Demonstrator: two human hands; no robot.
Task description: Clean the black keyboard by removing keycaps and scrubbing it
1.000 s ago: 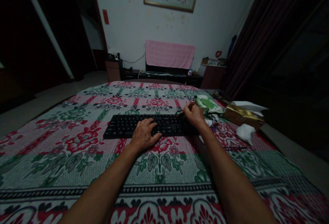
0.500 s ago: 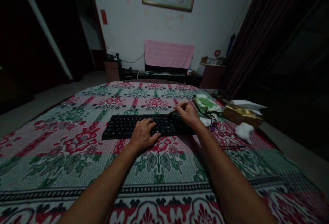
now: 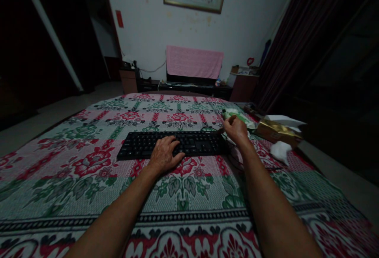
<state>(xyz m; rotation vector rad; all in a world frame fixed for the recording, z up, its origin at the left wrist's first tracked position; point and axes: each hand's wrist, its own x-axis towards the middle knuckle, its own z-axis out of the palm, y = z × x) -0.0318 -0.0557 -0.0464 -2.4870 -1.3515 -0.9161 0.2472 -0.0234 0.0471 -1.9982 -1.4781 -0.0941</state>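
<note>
A black keyboard lies crosswise on the flowered bed cover. My left hand rests on the keyboard's middle, palm down, fingers stretched over the keys and thumb spread along the near edge. By the keyboard's far right corner, my right hand is closed in a pinch. From its fingertips juts the end of a small thin brownish stick; its kind cannot be made out. Beside the right hand, a thin dark cable loops over the cover. Behind that hand sits a green and white soft packet, partly hidden.
To the right stands a gold tissue box with a white sheet sticking out. A crumpled white tissue lies before it. Beyond the bed cover, a pink towel hangs over a dark screen on a low cabinet.
My right hand has moved right along the keyboard's far edge with the brownish stick, uncovering the right-hand keys. My left hand has stayed in place.
</note>
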